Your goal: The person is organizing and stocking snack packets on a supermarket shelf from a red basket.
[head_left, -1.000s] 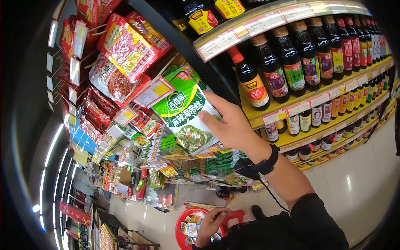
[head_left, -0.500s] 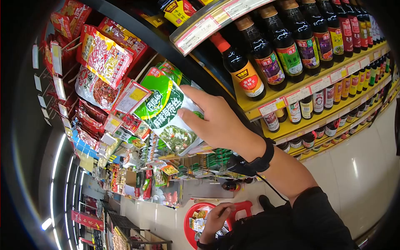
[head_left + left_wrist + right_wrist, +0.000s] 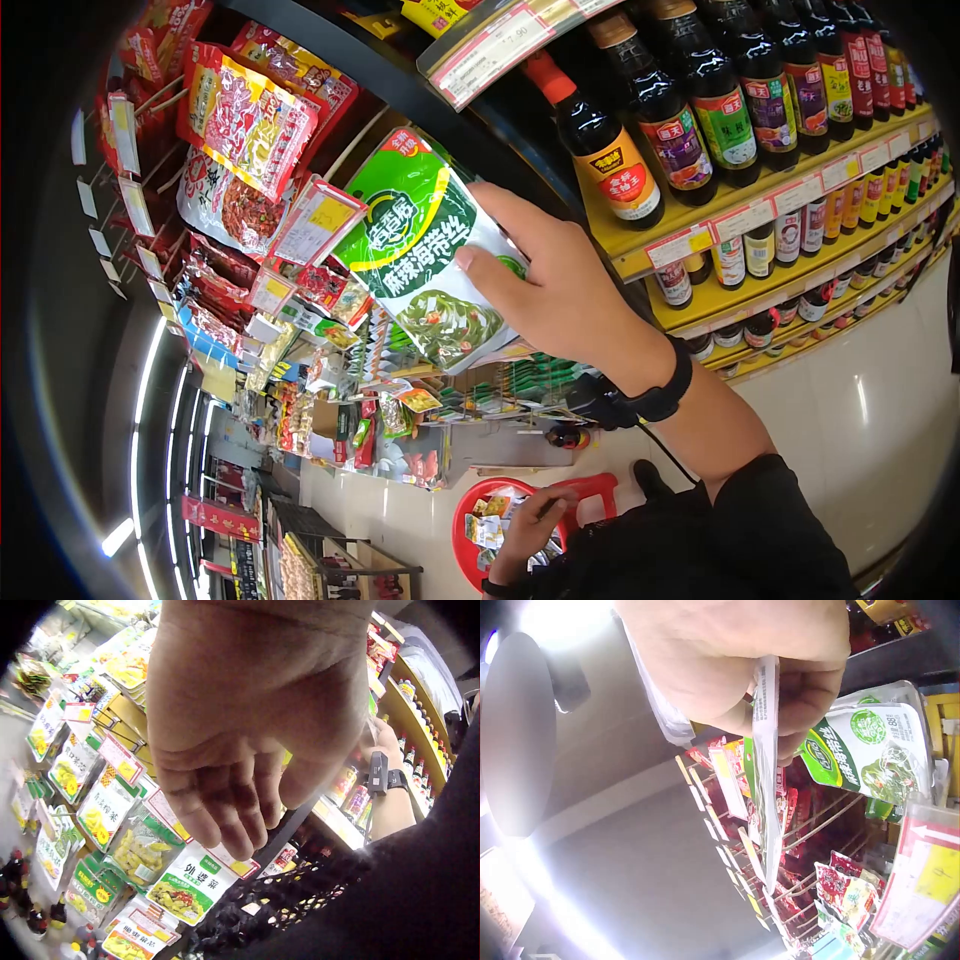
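Shelving (image 3: 690,212); held packet (image 3: 420,262): "吉香居".

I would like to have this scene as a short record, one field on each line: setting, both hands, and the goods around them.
Setting: shop aisle, pale floor
Right hand: pinches the green-and-white packet
Left hand: loosely curled, nothing visibly held
Near left hand: red basket with small packets inside; contact unclear
Head view, right side: orange-labelled bottle with red cap, upright beside other dark bottles
Head view, left side: red-and-yellow pouch on the rack
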The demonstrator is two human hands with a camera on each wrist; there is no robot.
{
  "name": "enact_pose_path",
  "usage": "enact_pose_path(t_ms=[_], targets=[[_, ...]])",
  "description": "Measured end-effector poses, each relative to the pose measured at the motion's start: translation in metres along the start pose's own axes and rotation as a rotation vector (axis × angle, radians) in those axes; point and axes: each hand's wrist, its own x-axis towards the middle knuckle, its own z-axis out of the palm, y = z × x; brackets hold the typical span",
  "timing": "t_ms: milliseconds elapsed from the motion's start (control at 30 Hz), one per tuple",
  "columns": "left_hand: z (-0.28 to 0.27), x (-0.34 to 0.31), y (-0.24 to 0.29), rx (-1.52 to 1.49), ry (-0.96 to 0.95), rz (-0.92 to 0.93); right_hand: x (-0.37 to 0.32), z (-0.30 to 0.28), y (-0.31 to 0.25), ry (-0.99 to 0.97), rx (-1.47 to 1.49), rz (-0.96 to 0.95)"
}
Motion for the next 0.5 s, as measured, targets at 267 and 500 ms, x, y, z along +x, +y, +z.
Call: enact_pose_path(t_ms=[267, 500], targets=[[-0.045, -0.011, 0.094, -0.005, 0.144, 0.150, -0.010, 0.000, 0.002, -0.038, -0.050, -0.013], [-0.105, 0.033, 0.244, 0.337, 0.349, 0.891, -0.013, 0.007, -0.004, -0.067, 0.102, 0.012]])
